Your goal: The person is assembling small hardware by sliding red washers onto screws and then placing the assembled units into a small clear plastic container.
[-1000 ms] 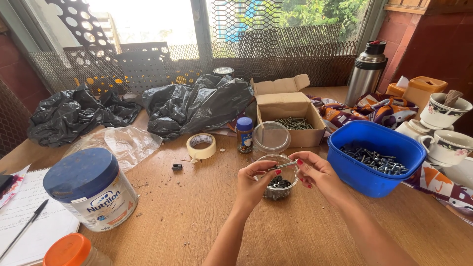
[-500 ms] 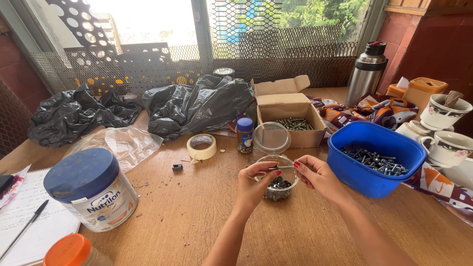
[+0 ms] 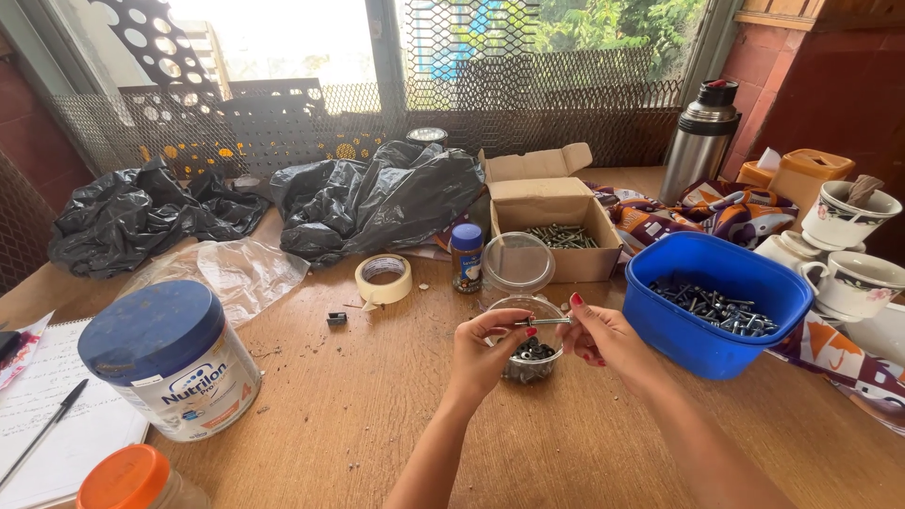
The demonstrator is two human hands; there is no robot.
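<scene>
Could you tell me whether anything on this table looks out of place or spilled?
Nothing is spilled from the clear cup under the hands or from the blue tub. One small dark part lies loose on the table near the tape roll, with fine crumbs scattered around it.

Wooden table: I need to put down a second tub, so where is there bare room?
Bare table lies between the blue-lidded tin and the left hand, and along the near edge below the blue tub. The back is crowded: black bags, tape roll, cardboard box, cups.
</scene>
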